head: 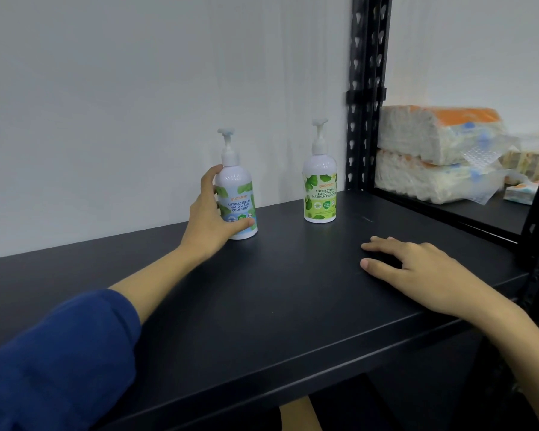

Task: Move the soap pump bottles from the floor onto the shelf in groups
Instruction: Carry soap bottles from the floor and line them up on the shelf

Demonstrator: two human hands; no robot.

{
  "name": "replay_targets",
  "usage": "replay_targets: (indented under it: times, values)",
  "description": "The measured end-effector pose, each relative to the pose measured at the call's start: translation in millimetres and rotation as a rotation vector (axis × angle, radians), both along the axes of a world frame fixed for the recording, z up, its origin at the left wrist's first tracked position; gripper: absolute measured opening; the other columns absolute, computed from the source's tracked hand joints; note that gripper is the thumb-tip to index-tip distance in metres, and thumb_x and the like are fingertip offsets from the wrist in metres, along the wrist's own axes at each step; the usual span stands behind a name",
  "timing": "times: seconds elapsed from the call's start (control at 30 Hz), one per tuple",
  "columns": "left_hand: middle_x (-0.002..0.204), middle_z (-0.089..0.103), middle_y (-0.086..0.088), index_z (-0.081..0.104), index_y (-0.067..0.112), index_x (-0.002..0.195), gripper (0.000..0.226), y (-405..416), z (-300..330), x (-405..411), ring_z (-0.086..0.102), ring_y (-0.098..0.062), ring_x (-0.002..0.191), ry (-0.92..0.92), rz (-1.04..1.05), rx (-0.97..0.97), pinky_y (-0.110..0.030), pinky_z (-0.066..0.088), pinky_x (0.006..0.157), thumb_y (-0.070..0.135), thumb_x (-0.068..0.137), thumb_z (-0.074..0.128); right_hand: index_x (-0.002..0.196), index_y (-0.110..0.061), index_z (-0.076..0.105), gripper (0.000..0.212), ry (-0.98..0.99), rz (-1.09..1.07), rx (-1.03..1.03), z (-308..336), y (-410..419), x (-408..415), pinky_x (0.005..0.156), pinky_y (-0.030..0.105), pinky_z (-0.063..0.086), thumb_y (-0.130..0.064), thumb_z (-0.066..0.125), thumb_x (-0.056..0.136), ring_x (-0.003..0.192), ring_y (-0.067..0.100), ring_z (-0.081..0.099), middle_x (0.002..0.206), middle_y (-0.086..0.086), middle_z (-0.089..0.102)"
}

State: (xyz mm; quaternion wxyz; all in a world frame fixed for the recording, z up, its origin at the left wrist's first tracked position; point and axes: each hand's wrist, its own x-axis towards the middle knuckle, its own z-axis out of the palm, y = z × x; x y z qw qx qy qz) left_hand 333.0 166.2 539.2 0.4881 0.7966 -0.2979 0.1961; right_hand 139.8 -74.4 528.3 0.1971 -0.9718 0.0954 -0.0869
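Shelf (262,306) board is dark and flat, w/ lots of bare room in front of the two soap bottles, all the way to its front edge. Behind the bottles the board meets a pale wall (137,88). To the right of the green bottle (320,189) stands a black metal post (366,88) w/ holes in it; that marks the shelf's right end.

Green bottle stands upright near the back of the board, just left of the post, not touching it. Blue bottle (237,200) (label says "cool mint") stands upright too, left of the green bottle & a bit nearer the front, w/ a clear gap between them. Both have white pump tops.

Past the post, right of the green bottle, two wrapped tissue packs (433,157) lie stacked on the next shelf bay. A small box (520,192) sits further right of them.

Left hand (213,209) is curled round the blue bottle: fingers behind its left side, thumb across the front low down. Blue sleeve (59,362) covers that arm near the camera.

Right hand (417,269) lies on the board in front of the green bottle and to the right, well apart from it. Its fingers are spread, loose & nearly flat; it holds nothing.
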Motion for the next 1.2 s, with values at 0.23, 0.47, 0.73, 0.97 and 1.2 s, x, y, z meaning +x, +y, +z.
replay_targets:
  times: [0.23,0.47,0.73,0.97,1.2]
  values:
    - [0.114,0.051,0.006,0.024,0.031,0.139,0.095,1.0,-0.4,2.8,0.059,-0.013,0.098,-0.012,0.018,0.002,-0.015,0.047,0.075,0.01,0.069,0.083,0.139,-0.039,0.039,0.05,-0.005,-0.002,-0.01,-0.3,0.0,-0.3,0.112,0.036,0.025,-0.056,0.039,0.092,0.143,0.006,0.019,0.151,-0.019,0.029]
    - [0.115,0.05,0.007,0.023,0.029,0.14,0.095,0.5,-1.3,2.1,0.058,-0.014,0.099,-0.016,0.017,0.009,-0.019,0.047,0.079,0.011,0.069,0.083,0.139,-0.038,0.039,0.05,-0.01,0.002,-0.017,-1.0,-0.1,0.7,0.113,0.036,0.024,-0.056,0.039,0.092,0.143,0.007,0.019,0.152,-0.018,0.029]
    - [0.113,0.049,0.007,0.022,0.03,0.14,0.095,-0.2,0.8,-1.8,0.058,-0.015,0.098,0.013,0.018,0.006,-0.025,0.05,0.083,0.011,0.07,0.083,0.14,-0.036,0.041,0.051,-0.022,0.001,-0.011,-1.9,-1.3,1.4,0.112,0.036,0.025,-0.055,0.039,0.093,0.143,0.008,0.02,0.152,-0.016,0.03]
    - [0.123,0.046,0.003,0.016,0.027,0.145,0.104,2.8,4.5,-6.4,0.054,-0.018,0.104,0.037,0.047,0.088,-0.028,0.046,0.086,0.011,0.067,0.084,0.138,-0.037,0.042,0.051,-0.016,-0.001,-0.026,-3.9,-4.4,5.3,0.113,0.04,0.026,-0.058,0.04,0.091,0.142,0.015,0.026,0.152,-0.013,0.031]
    - [0.133,0.042,-0.017,0.032,0.008,0.138,0.066,8.0,25.2,-43.1,0.045,-0.033,0.119,0.051,0.304,0.347,-0.031,0.033,0.085,0.019,0.083,0.066,0.135,-0.033,0.049,0.047,-0.001,-0.04,-0.056,5.2,3.1,0.7,0.107,0.039,0.034,-0.053,0.043,0.093,0.131,0.024,0.04,0.144,-0.004,0.046]
